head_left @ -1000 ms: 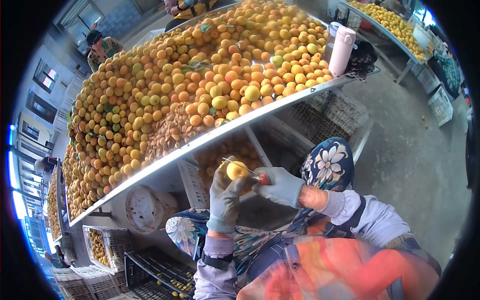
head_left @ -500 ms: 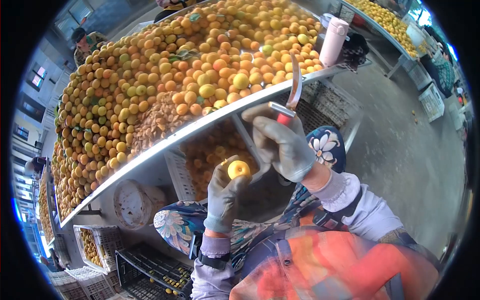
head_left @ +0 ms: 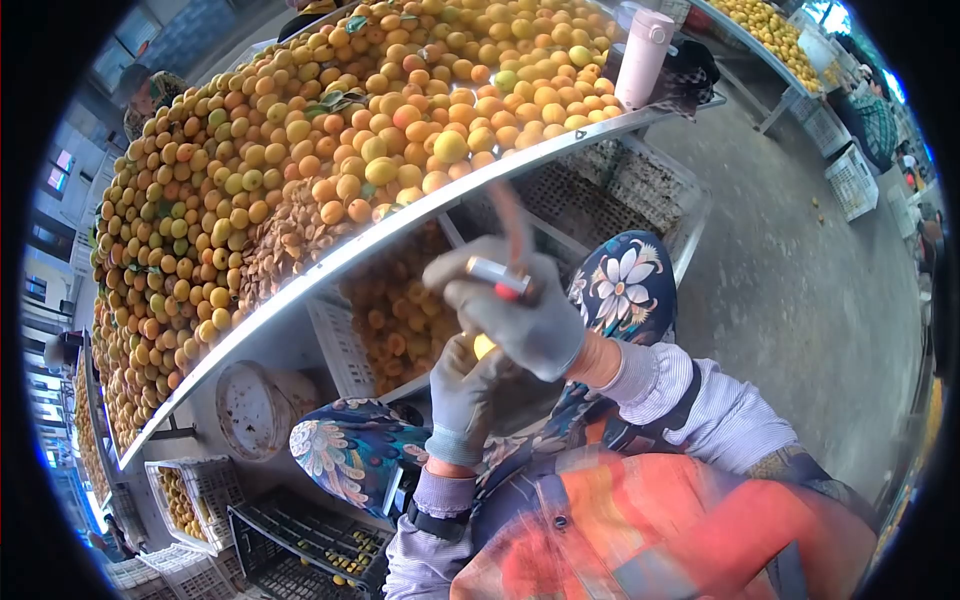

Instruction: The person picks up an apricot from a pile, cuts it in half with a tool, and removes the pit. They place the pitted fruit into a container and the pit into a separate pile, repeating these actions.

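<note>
Yellow fruit: the small yellow fruit [head_left: 484,345] is in my left hand, below the near edge of the table [head_left: 322,272], in front of the crate underneath. Only a small part shows, so I cannot tell if it is cut.
Left hand: my left hand [head_left: 463,390] has its gloved fingers curled around the fruit.
Right hand: my right hand [head_left: 525,315] is bent around the handle of a knife [head_left: 517,235]. It covers part of the fruit from above; the blade points up towards the near edge, and both are blurred.
Good handling: I think the fruit should sit firm but not squeezed, and the left fingertips should stay behind the blade's path.
In the way: the right hand itself hides the fruit; the table's near edge is close to the blade tip, so I would keep the knife low and near my lap.
Under the table: a pale crate [head_left: 340,350] with orange fruit [head_left: 395,320]; nearer the left corner, a dirty white bucket [head_left: 250,410].
On the table: a wide heap of fruit [head_left: 260,180], with brown pieces [head_left: 285,240] along the near edge; a pink bottle [head_left: 644,60] and a dark cloth [head_left: 690,78] at the right corner.
Farther: a black crate [head_left: 300,545] on the floor; another person [head_left: 150,95] beyond the far edge.
</note>
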The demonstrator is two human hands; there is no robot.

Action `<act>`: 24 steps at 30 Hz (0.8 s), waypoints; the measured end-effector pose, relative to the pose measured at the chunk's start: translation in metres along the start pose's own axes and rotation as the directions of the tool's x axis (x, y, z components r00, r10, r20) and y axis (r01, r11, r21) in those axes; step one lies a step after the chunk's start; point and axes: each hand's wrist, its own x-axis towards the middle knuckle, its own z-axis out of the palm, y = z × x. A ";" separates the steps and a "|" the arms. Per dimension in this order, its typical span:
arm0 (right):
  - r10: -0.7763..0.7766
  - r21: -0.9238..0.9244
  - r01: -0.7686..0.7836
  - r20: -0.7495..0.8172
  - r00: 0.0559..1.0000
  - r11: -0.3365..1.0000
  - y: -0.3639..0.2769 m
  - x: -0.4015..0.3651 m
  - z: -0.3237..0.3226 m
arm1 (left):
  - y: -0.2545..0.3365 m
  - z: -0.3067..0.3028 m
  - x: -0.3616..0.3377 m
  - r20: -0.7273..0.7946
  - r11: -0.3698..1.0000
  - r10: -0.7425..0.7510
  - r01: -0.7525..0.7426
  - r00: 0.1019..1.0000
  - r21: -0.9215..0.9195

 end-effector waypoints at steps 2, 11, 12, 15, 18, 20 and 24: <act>0.111 0.178 -0.112 0.020 0.994 0.978 0.011 0.002 -0.004 | -0.009 -0.006 0.001 -0.014 0.999 -0.003 0.004 1.000 0.050; 0.616 0.846 -0.411 0.131 0.776 0.339 0.026 0.017 -0.039 | -0.003 -0.020 0.004 0.074 1.000 -0.001 0.001 0.997 -0.001; 0.636 0.763 -0.488 0.132 0.760 0.425 0.014 0.014 -0.039 | 0.000 -0.020 0.005 0.052 1.000 0.016 -0.016 0.999 0.000; 0.721 0.485 -0.679 0.133 0.680 0.551 0.005 0.002 -0.037 | 0.003 -0.023 0.006 0.026 0.991 0.072 -0.069 0.997 -0.116; 0.770 0.150 -0.781 0.132 0.624 0.607 0.009 -0.016 -0.024 | 0.009 -0.031 0.008 -0.007 0.987 0.142 -0.142 0.990 -0.069; 0.738 0.077 -0.757 0.178 0.651 0.649 0.016 -0.026 -0.018 | 0.015 -0.031 0.009 -0.029 0.984 0.169 -0.170 0.985 -0.049; 0.658 -0.073 -0.661 0.228 0.718 0.746 0.043 -0.043 -0.010 | 0.020 -0.034 0.009 -0.057 0.978 0.210 -0.210 0.976 -0.003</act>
